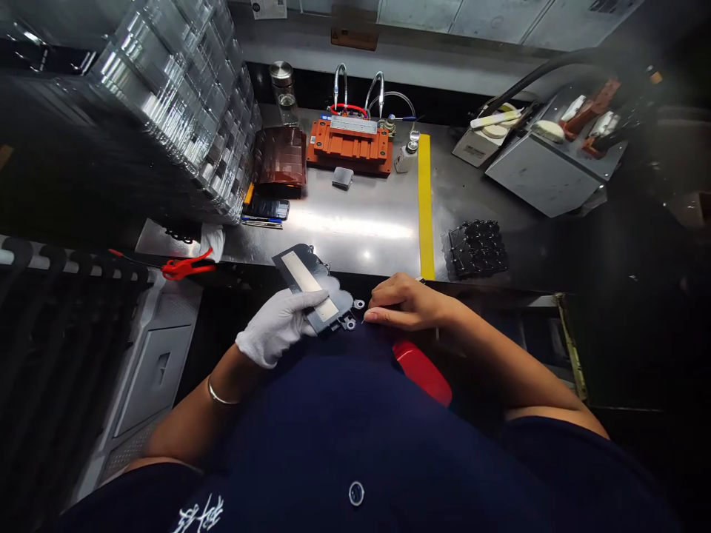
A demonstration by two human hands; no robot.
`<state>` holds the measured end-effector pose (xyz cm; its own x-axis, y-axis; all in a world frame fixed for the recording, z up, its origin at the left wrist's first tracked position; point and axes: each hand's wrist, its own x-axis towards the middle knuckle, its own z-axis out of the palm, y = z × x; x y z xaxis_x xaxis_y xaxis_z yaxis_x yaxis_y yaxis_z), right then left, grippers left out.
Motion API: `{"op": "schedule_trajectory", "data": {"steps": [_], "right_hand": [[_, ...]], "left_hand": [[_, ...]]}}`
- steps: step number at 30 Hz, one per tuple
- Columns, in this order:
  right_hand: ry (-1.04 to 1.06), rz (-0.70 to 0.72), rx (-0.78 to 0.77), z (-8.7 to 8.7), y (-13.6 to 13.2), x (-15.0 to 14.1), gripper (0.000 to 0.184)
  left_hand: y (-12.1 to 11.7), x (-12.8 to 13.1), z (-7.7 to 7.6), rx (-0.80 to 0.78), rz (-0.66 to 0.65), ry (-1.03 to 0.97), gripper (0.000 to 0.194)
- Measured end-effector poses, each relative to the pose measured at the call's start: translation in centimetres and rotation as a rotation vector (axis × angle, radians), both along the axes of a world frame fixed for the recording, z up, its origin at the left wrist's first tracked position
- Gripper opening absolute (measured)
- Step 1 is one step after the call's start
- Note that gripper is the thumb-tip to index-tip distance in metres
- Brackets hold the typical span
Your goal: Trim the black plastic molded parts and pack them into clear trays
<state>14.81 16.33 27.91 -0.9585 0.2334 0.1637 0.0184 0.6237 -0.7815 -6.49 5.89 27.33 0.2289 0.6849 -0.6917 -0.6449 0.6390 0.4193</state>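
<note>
My left hand (275, 326), in a white glove, grips a flat dark grey moulded part (338, 287) at its lower left edge, thumb on top. The part has a pale rectangular strip on its face, rounded lobes along one side and small ring-shaped tabs at its near right end. My bare right hand (408, 302) is closed in a pinch just right of those tabs, apart from the part. A thin light sliver shows at its fingertips, too small to name. Both hands are in front of the bench edge, close to my body.
On the metal bench (366, 229) stand an orange fixture (349, 144), a small grey piece (343, 178), a little bottle (406, 157) and a phone (269, 209). Yellow tape (425, 207) runs beside a black lattice block (476, 249). Stacked clear trays (183, 96) rise at left; red-handled snips (187, 268) lie nearby.
</note>
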Motion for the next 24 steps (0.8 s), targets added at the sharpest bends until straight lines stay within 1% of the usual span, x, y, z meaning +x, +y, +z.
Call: {"op": "schedule_trajectory", "data": {"steps": [2, 3, 5, 7, 8, 9, 10, 12, 13, 14, 15, 16, 18, 20, 21, 22, 24], "right_hand": [[0.084, -0.11, 0.094, 0.1, -0.3, -0.2, 0.034], [0.11, -0.145, 0.164, 0.1, -0.5, -0.3, 0.035], [0.131, -0.148, 0.288, 0.1, -0.8, -0.7, 0.036], [0.161, -0.144, 0.327, 0.0, -1.0, -1.1, 0.033], [0.192, -0.179, 0.31, -0.2, -1.1, -1.4, 0.034], [0.226, -0.239, 0.276, -0.3, -1.2, -1.7, 0.037], [0.255, -0.315, 0.229, -0.5, -1.3, -2.1, 0.04], [0.285, -0.457, 0.117, -1.0, -1.8, -3.0, 0.044], [0.287, -0.515, 0.067, -1.3, -2.2, -3.5, 0.042], [0.28, -0.565, 0.025, -1.6, -2.6, -3.9, 0.04], [0.268, -0.604, -0.009, -1.8, -3.0, -4.3, 0.038], [0.252, -0.623, -0.042, -2.0, -3.3, -4.5, 0.038], [0.198, -0.598, -0.132, -2.2, -3.8, -4.5, 0.038], [0.132, -0.547, -0.227, -2.0, -3.8, -4.1, 0.041], [0.1, -0.543, -0.253, -1.9, -3.8, -3.8, 0.042], [0.07, -0.556, -0.26, -1.7, -3.7, -3.4, 0.043], [0.03, -0.568, -0.232, -1.5, -3.6, -2.8, 0.04]], "left_hand": [[0.4, -0.2, 0.0, -0.055, 0.004, -0.016, 0.012], [0.6, -0.4, -0.1, -0.081, 0.009, -0.027, 0.011], [0.7, -1.0, -0.1, -0.111, -0.004, -0.066, 0.014], [0.5, -1.7, 0.1, -0.076, -0.082, -0.113, 0.023], [0.2, -1.9, 0.3, -0.01, -0.111, -0.104, 0.03], [-0.1, -2.1, 0.6, 0.086, -0.116, -0.049, 0.036], [-0.5, -2.3, 0.9, 0.195, -0.096, 0.056, 0.04], [-1.1, -2.1, 1.2, 0.403, 0.014, 0.382, 0.041], [-1.3, -1.9, 1.2, 0.472, 0.058, 0.55, 0.039], [-1.5, -1.7, 1.0, 0.504, 0.068, 0.685, 0.036], [-1.5, -1.5, 0.7, 0.504, 0.059, 0.775, 0.033], [-1.4, -1.4, 0.2, 0.482, 0.046, 0.821, 0.032], [-1.3, -1.4, -0.7, 0.415, 0.059, 0.843, 0.035], [-1.2, -1.6, -1.2, 0.385, 0.135, 0.842, 0.038], [-1.3, -1.7, -1.2, 0.39, 0.153, 0.831, 0.038], [-1.3, -1.8, -1.1, 0.403, 0.137, 0.812, 0.039], [-1.5, -1.9, -0.5, 0.43, 0.031, 0.756, 0.039]]}}
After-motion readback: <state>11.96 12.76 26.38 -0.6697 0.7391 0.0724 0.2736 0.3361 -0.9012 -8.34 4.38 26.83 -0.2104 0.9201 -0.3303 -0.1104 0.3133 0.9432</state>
